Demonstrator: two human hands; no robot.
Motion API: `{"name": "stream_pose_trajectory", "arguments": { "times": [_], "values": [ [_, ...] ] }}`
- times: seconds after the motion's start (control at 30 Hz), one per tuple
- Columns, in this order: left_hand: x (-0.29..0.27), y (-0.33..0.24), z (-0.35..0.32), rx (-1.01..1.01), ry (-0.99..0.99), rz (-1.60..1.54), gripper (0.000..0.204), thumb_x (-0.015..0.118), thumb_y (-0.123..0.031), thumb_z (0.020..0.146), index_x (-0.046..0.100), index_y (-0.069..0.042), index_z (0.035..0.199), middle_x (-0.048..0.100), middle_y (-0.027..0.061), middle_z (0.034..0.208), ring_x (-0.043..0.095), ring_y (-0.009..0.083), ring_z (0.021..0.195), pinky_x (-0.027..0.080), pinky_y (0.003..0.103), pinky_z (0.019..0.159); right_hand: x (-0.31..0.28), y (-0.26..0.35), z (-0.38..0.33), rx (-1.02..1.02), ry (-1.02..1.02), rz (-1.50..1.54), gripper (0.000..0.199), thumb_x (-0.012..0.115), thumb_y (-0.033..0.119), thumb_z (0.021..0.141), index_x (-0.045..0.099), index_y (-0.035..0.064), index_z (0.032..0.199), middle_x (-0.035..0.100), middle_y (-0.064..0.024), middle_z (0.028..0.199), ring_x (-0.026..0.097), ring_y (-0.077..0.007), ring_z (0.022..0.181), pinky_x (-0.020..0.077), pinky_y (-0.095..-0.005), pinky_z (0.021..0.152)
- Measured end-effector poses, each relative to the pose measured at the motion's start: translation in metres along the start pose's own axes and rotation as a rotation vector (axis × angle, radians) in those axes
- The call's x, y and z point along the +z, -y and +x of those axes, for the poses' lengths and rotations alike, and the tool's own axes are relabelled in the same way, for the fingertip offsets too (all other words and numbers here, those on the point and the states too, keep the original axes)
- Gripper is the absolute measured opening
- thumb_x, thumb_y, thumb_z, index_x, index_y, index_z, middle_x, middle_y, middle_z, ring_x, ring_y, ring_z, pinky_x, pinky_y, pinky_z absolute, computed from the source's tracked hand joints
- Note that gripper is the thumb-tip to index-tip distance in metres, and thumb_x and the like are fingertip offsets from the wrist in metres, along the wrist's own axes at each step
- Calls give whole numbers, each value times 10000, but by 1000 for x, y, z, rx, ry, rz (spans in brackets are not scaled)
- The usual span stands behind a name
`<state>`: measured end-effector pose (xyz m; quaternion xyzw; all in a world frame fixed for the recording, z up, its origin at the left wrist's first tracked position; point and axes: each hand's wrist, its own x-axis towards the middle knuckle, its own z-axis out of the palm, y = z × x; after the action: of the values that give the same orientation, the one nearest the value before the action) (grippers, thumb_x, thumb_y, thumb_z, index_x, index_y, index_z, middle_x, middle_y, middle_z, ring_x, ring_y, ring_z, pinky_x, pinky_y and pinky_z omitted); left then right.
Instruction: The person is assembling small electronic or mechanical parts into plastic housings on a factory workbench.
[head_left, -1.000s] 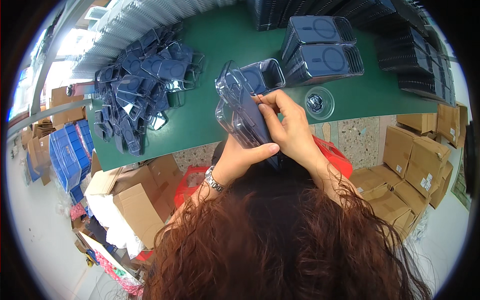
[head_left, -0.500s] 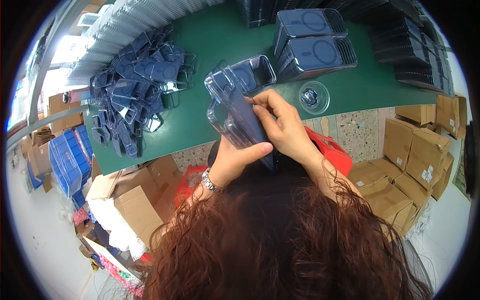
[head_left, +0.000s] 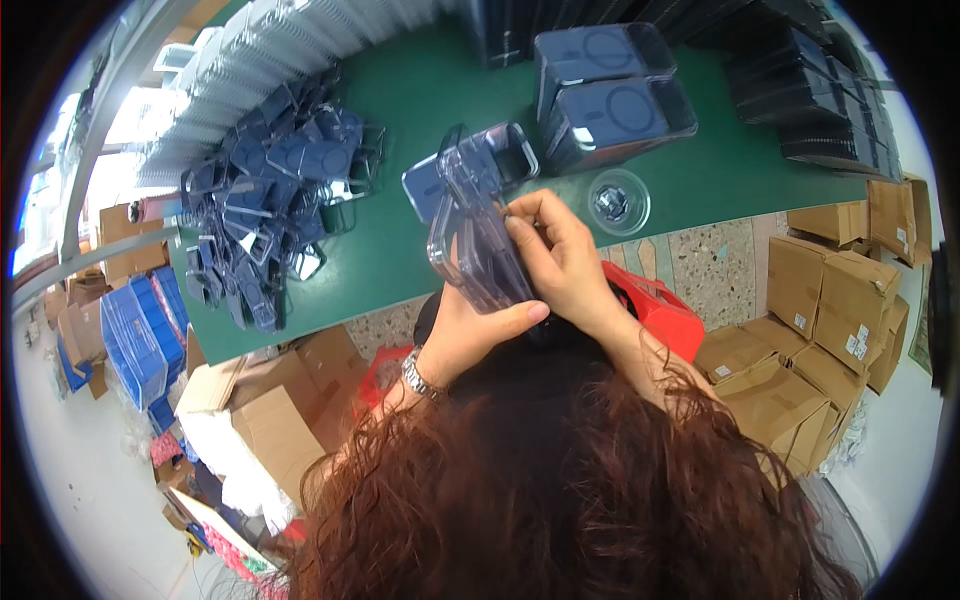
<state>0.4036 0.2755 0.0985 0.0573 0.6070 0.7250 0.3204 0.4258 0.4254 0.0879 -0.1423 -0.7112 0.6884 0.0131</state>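
Holding see-through dark phone cases tilted in the left hand, by the near edge of the green surface; pinching at their side with the narrowed right hand. Between a loose pile and tidy stacks, near a round dish.

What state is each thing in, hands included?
Held phone cases, tilted
Left hand, closed around them
Right hand, thumb and forefinger at their edge
Loose phone cases, heaped in disorder
Two phone-case stacks, neatly aligned
Clear round dish, holding something shiny
Wristwatch, fastened on the left wrist
Cardboard box at lower left, open
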Motion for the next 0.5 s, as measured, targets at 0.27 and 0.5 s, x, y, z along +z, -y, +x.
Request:
{"name": "stream_pose_trajectory", "arguments": {
  "times": [0.27, 0.5],
  "values": [
    [7, -71, 62, 206, 87, 183, 883, 891, -127, 678, 387, -7, 1393, 583, 88, 1227, 612, 168, 1071, 505, 327, 932, -43, -6, 5, -57, -96, 185, 288, 575, 194, 1009, 555, 13, 1233, 692, -83, 997, 657, -148, 889, 530, -287, 801],
    [-11, -108, 128, 525, 57, 1095, 931, 880, -242, 636, 428, 36, 1402, 580, 200, 1276, 559, 289, 1206, 417, 370, 1046, -132, -99, -12, -16, -356, -632, 174, 619, 128, 908, 652, -20, 995, 679, -222, 980, 634, -390, 963, 500, -443, 854]
  ]
}}
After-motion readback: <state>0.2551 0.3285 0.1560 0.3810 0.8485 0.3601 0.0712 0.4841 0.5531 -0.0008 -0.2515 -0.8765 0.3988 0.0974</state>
